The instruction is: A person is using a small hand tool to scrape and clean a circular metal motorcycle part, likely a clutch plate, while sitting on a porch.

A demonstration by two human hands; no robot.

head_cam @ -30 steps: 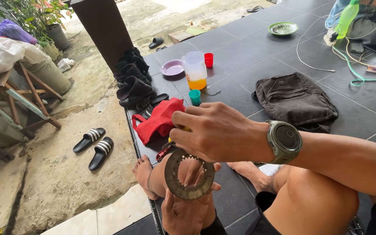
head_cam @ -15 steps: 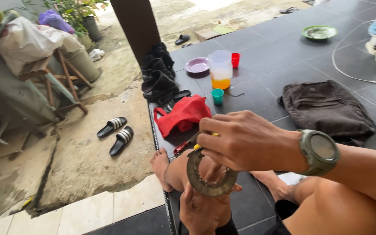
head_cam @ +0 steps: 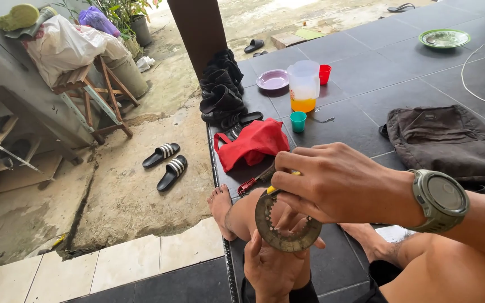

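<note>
Fingers [head_cam: 265, 264] of the left hand [head_cam: 273, 269] are cupping a rusty toothed metal ring [head_cam: 284, 227] from below, just over the lap. Right hand [head_cam: 338, 182] is clenching a yellow-handled tool [head_cam: 276, 188] against its top edge. I'm guessing it's stiff, fairly heavy and greasy, so gripping the rim is safest. Tool tip is hiding under the fingers. Further off, a red cloth [head_cam: 251, 143] and a juice jug [head_cam: 303, 87] are sitting on dark tiles [head_cam: 366, 95].

left hand [head_cam: 273, 264] cupped palm-up below, right hand [head_cam: 338, 182] curled closed above it.
</note>
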